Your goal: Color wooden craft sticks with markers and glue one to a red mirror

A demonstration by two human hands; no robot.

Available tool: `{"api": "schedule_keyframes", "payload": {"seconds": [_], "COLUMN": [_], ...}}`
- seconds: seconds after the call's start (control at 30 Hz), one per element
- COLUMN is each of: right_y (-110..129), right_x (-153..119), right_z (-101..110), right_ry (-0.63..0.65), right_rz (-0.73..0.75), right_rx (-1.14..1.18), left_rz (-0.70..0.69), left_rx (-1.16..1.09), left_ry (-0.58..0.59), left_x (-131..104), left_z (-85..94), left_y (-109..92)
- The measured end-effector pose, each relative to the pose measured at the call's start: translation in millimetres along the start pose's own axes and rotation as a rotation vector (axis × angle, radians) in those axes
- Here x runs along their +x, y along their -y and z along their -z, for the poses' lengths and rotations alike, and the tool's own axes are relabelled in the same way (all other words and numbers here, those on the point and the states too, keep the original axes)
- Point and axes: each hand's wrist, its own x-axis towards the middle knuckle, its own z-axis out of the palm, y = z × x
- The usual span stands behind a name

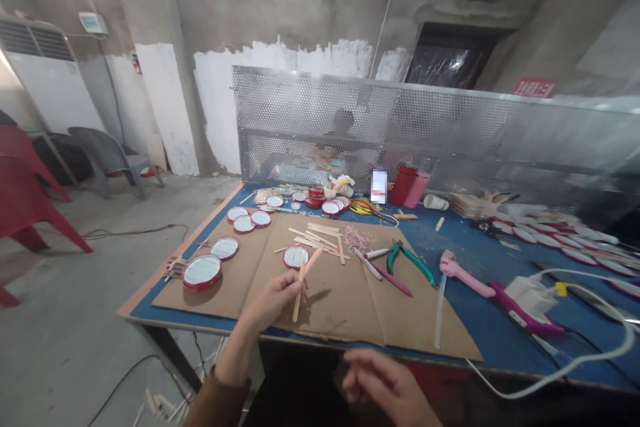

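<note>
Wooden sticks (299,300), two flat, pale ones, are pinched between thumb and fingers of the left grip (274,295) above the cardboard (350,310) — one points down toward the near edge, the other slants up and to the right. The right grip (383,383) is released, its fingers loosely bent, just off the near edge of the blue surface (423,233).

Right behind the held sticks lies a red-rimmed disc (295,257); beyond and to its right are scattered loose sticks (320,238), with a heap of coloured bands (358,239) beside them. White pens (369,265), a pink pen (397,281) and green-handled pliers (419,264) lie farther right on the cardboard. At its left side sit two more discs (202,271), the nearer one close to a few thin sticks (174,267). A pink glue gun (467,276) rests to the right — its nose near a clear glue stick (440,312).
</note>
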Motion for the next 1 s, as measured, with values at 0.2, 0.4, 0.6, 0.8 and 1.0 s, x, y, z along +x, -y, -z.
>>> {"api": "schedule_keyframes", "payload": {"seconds": [0.2, 0.4, 0.6, 0.8, 1.0], "right_y": [25.7, 12.5, -2.7, -10.0, 9.5], "right_x": [104.5, 135.5, 136.6, 139.2, 128.2], "right_z": [-8.6, -42.8, -42.2, -15.4, -16.7], "right_ry": [-0.183, -0.103, -0.24, -0.556, -0.64], "right_rz": [0.377, 0.499, 0.385, 0.401, 0.373], "right_rx": [-0.248, -0.437, -0.548, -0.318, 0.055], "left_rz": [0.03, -0.039, -0.059, 0.015, -0.064], "left_rx": [-0.11, -0.056, 0.092, 0.29, 0.509], "left_ry": [0.01, 0.114, 0.161, -0.052, -0.104], "left_x": [-1.5, 1.3, 1.0, 3.8, 6.8], "left_z": [-1.4, 2.6, 1.4, -12.8, -27.7], "left_y": [-1.4, 3.2, -6.8, -5.9, -6.3]}}
